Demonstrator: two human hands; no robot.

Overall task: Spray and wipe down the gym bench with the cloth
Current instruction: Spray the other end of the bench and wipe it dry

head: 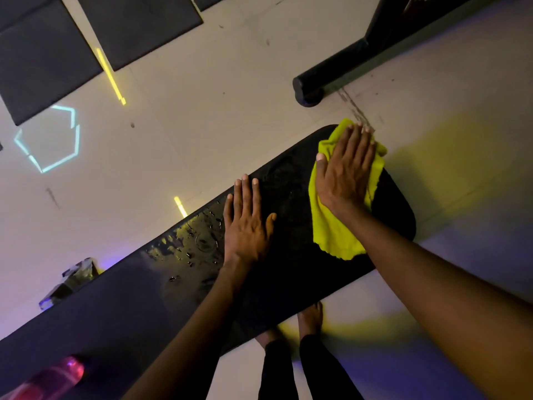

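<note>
You pressed your right hand (pixel 344 171), fingers flat and spread, onto the crumpled yellow-green cloth (pixel 336 226) at the far end of the black padded gym bench (pixel 288 278), your open left hand (pixel 245 223) gripping nothing, seemingly bracing you beside the spray droplets (pixel 196 241).

Pale floor (pixel 230 96), dark mats (pixel 138 27)

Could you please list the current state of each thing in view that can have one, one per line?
Bench: wet, droplets left of the left hand.
Cloth: spread flat near the bench's end.
Right hand: flat, pressing on the cloth.
Left hand: flat, bare, resting on the bench.
Bottle: lying on the bench, untouched.
</note>
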